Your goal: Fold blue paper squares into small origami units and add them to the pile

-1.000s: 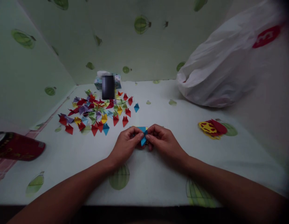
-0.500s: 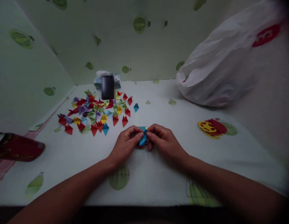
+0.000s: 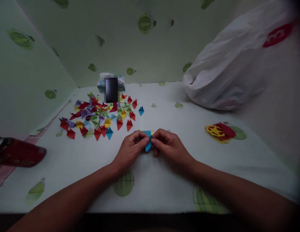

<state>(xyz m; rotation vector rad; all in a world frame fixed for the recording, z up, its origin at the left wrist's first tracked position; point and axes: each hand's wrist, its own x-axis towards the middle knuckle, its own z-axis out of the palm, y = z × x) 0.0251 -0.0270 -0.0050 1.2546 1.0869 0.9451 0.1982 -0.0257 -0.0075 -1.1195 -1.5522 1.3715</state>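
Observation:
Between my two hands is a small piece of folded blue paper (image 3: 148, 147), its pointed end toward me. My left hand (image 3: 133, 146) pinches it from the left with thumb and bent fingers. From the right, my right hand (image 3: 168, 145) grips it between thumb and forefinger. The fingers cover much of the paper. Beneath or behind it, at the far side of the fingers, lies a flat blue piece (image 3: 147, 132) with a pale yellow edge; I cannot tell whether it is separate. Small folded paper shapes (image 3: 99, 114) in many colours lie heaped to the left beyond my hands.
A tissue box (image 3: 122, 84) stands behind the heap, with a dark blurred-out object (image 3: 111, 90) before it. A red can (image 3: 20, 153) lies at the left edge. A white plastic bag (image 3: 220, 74) stands back right, and yellow and red cut-outs (image 3: 220, 131) lie at right.
Both hands stay in almost the same place. The blue paper's point has swung slightly between the fingers, and the right fingertips have shifted a little against it.

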